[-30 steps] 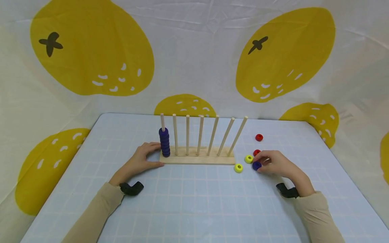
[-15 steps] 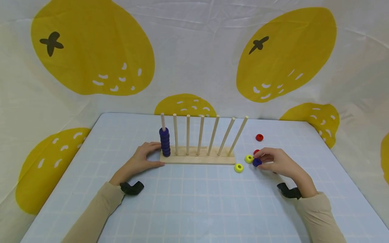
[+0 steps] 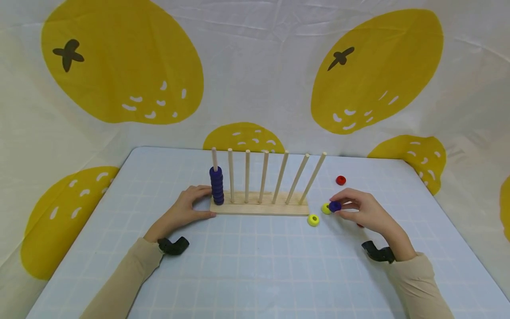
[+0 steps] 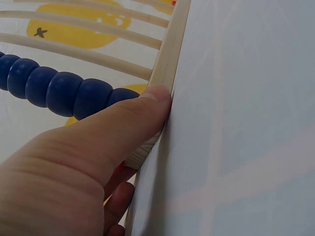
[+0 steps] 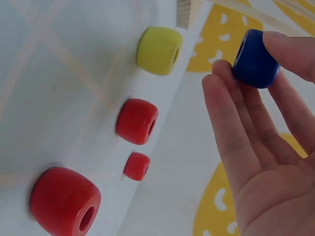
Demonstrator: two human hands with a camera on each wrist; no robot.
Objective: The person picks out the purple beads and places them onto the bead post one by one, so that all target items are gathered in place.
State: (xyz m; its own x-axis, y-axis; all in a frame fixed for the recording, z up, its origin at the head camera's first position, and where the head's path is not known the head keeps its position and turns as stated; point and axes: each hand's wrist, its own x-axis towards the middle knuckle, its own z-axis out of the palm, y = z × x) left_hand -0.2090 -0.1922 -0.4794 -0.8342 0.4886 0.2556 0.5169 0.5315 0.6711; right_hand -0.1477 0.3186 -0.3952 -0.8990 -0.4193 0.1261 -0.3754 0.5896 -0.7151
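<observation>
A wooden peg rack [image 3: 259,209] with several upright pegs stands on the table. Dark blue beads [image 3: 217,186] are stacked on its leftmost peg, whose top is bare. My left hand [image 3: 183,213] grips the left end of the rack's base; in the left wrist view the thumb lies along the base's edge and the other fingers are mostly hidden. To the right of the rack, my right hand [image 3: 366,211] pinches a blue bead [image 5: 256,59] between thumb and fingers, raised off the table. In the head view this bead partly covers a yellow bead [image 3: 326,208].
Another yellow bead [image 3: 313,220] lies by the rack's front right corner. A red bead [image 3: 340,180] sits farther back. The right wrist view has a large-looking red bead [image 5: 66,201] in front of two others. A fruit-print cloth [image 3: 255,66] hangs behind the table.
My right hand has lifted the blue bead and moved it slightly away from me, toward the yellow bead. My left hand stays on the rack.
</observation>
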